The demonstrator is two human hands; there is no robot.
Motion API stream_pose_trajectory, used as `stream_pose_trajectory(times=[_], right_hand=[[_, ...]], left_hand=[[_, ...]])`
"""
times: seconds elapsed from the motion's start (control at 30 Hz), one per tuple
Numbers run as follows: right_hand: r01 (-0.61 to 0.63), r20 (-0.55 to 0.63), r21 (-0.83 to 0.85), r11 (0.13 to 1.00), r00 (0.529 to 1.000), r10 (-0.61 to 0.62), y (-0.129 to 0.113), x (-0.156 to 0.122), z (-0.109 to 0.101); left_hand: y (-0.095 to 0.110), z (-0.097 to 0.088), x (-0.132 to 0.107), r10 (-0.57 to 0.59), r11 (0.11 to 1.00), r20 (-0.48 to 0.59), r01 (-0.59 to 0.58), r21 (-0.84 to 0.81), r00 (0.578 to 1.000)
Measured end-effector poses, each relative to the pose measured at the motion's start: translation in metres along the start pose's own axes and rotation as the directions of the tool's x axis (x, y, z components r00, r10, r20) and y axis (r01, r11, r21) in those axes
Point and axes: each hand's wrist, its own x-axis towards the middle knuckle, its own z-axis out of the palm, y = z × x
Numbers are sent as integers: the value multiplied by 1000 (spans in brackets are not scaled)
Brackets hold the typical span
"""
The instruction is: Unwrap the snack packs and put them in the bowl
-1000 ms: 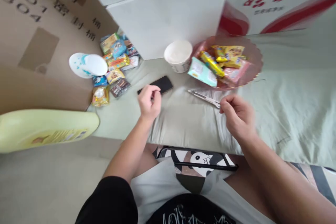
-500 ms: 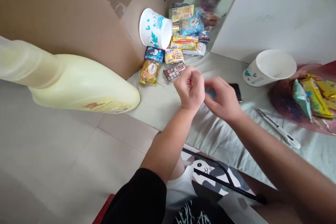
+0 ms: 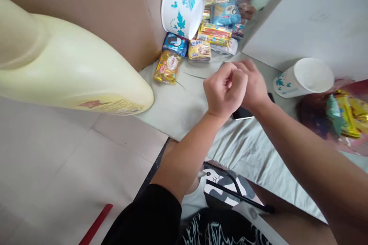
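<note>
My left hand (image 3: 225,91) is curled into a fist above the pale green sheet (image 3: 184,103). My right hand (image 3: 255,84) sits right behind it, touching it, with its fingers bent in toward the left fist. Whatever is between the two hands is hidden. A black phone (image 3: 243,113) lies on the sheet just under them. Beyond my hands lies a heap of snack packets (image 3: 214,32), with a yellow packet (image 3: 168,67) and a blue one (image 3: 175,44) at its near edge.
A white cup with teal print (image 3: 181,7) lies on its side by the snacks. Another white cup (image 3: 301,77) stands at right beside a pink plate (image 3: 313,116) of snacks. A large yellow bottle (image 3: 71,74), a cardboard box (image 3: 100,11) and a white box (image 3: 310,15) hem in the area.
The view swung left and closer to the snack heap. My hands came together and moved forward; the brown packet near them half a second ago is out of sight, as is the utility knife.
</note>
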Motion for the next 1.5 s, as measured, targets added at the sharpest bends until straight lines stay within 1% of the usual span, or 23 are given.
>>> stream_pose_trajectory(times=[0.07,0.13,0.17,0.23,0.3,0.33,0.4,0.43,0.47,0.5,0.57,0.67,0.73,0.8,0.87,1.0,1.07,1.1,1.17,1.27,1.33,1.4,1.5], right_hand=[[-32,-259,60,998,965,47,-6,-26,-31],[-32,-419,290,957,894,157,-10,-56,-57],[-27,-430,409,912,876,219,-10,-72,-66],[-54,-365,576,816,876,315,-6,-107,-75],[-120,-286,640,759,880,380,5,-142,-74],[-137,-271,648,749,878,395,13,-159,-70],[-143,-295,643,752,860,416,28,-187,-62],[-148,-319,627,765,847,425,34,-198,-59],[-162,-347,596,786,831,435,39,-206,-58],[-186,-376,547,816,817,438,43,-213,-60],[-246,-434,402,882,797,420,46,-222,-74],[-326,-482,119,938,807,342,48,-230,-104],[-364,-467,-61,929,833,296,54,-235,-118],[-394,-437,-209,895,856,275,65,-240,-122],[-427,-396,-306,851,870,295,79,-244,-117],[-482,-314,-365,797,869,382,99,-245,-102],[-487,-318,-352,799,865,387,100,-242,-99],[-486,-322,-329,810,864,388,99,-241,-98],[-485,-311,-230,844,858,408,92,-238,-99],[-472,-228,19,882,856,463,79,-235,-100],[-431,-190,127,893,873,449,72,-233,-100],[-377,-214,156,913,889,404,67,-229,-99],[-319,-319,126,939,884,342,65,-226,-97]], left_hand=[[-2,8,-2,36,999,-40,-36,18,999],[-5,17,-4,61,998,-39,-60,22,997],[-7,23,-6,59,998,-12,-59,12,998],[-9,34,-14,39,999,97,-37,-19,995],[-12,46,-27,-9,998,313,29,-61,950],[-14,53,-35,-43,993,463,87,-74,885],[-20,64,-51,-116,974,734,223,-49,670],[-23,69,-59,-154,960,813,278,-10,561],[-28,74,-65,-193,949,853,314,36,485],[-32,77,-70,-233,940,862,332,81,450],[-39,83,-75,-301,930,829,338,146,471],[-43,91,-76,-360,920,777,337,202,516],[-42,93,-77,-374,919,772,316,235,514],[-41,93,-77,-355,932,773,259,252,526],[-42,90,-75,-311,950,736,184,251,602],[-53,81,-62,-233,957,516,100,271,824],[-57,79,-55,-226,963,407,139,232,885],[-58,79,-53,-249,964,374,190,188,893],[-55,80,-50,-356,933,374,346,98,856],[-42,82,-49,-537,803,470,596,28,701],[-34,84,-50,-581,730,521,683,-7,626],[-30,85,-52,-574,703,549,710,-50,607],[-35,87,-58,-520,734,577,675,-74,629]])
